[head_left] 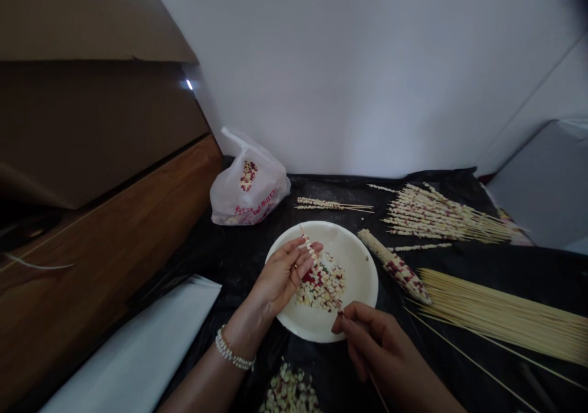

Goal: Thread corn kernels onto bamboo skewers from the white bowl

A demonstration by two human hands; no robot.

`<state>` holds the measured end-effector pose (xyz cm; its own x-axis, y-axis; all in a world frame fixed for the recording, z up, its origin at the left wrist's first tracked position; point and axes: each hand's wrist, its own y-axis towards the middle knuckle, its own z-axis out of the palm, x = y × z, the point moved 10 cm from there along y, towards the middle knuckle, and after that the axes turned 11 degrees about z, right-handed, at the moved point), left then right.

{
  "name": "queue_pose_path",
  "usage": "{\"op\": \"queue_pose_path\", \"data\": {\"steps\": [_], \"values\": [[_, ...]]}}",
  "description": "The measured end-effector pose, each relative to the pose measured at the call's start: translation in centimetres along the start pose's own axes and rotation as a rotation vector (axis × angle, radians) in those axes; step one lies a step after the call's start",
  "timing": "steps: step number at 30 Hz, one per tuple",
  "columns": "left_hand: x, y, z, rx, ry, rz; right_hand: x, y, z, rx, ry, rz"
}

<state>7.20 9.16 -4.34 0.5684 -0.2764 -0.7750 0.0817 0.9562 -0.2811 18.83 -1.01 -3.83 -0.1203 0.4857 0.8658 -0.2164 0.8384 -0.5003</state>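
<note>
My left hand, a beaded bracelet on its wrist, holds the upper part of a thin bamboo skewer with pale and dark-red corn kernels threaded near its pointed tip. At the bowl's near right rim, my right hand pinches a dark-red kernel against a stick that runs down below the fingers. Both parts line up as one slanting skewer, though its middle is hard to make out. Beneath both hands stands a white bowl with loose kernels and a red patch at its bottom.
Behind the bowl sit a white plastic bag and a few filled skewers. To the right are a pile of filled skewers, a partly stripped corn cob and bare skewers. More kernels lie in front, on black sheeting.
</note>
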Motion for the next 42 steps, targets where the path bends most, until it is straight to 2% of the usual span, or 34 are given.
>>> {"op": "queue_pose_path", "data": {"steps": [6, 10, 12, 18, 25, 32, 42], "values": [[-0.9, 0.3, -0.5, 0.029, 0.158, 0.1, 0.2, -0.4, 0.3, 0.029, -0.03, 0.012], [-2.3, 0.6, -0.7, 0.068, 0.261, 0.219, 0.3, -0.5, 0.4, 0.042, -0.032, 0.0], [-2.7, 0.7, -0.8, 0.059, 0.214, 0.227, 0.4, -0.5, 0.5, 0.049, -0.032, -0.006], [-2.7, 0.4, -0.8, 0.002, -0.006, 0.104, 0.3, -0.5, 0.6, 0.062, -0.04, 0.004], [-3.2, 0.9, -1.4, -0.032, 0.016, 0.171, -0.2, -0.6, 1.2, 0.123, -0.001, 0.026], [-4.2, 0.8, -2.3, -0.132, 0.016, 0.24, -0.9, -0.3, 1.7, 0.155, 0.02, 0.06], [-4.3, 0.9, -2.3, -0.116, 0.02, 0.301, -1.3, -0.3, 1.5, 0.134, 0.03, 0.071]]}}
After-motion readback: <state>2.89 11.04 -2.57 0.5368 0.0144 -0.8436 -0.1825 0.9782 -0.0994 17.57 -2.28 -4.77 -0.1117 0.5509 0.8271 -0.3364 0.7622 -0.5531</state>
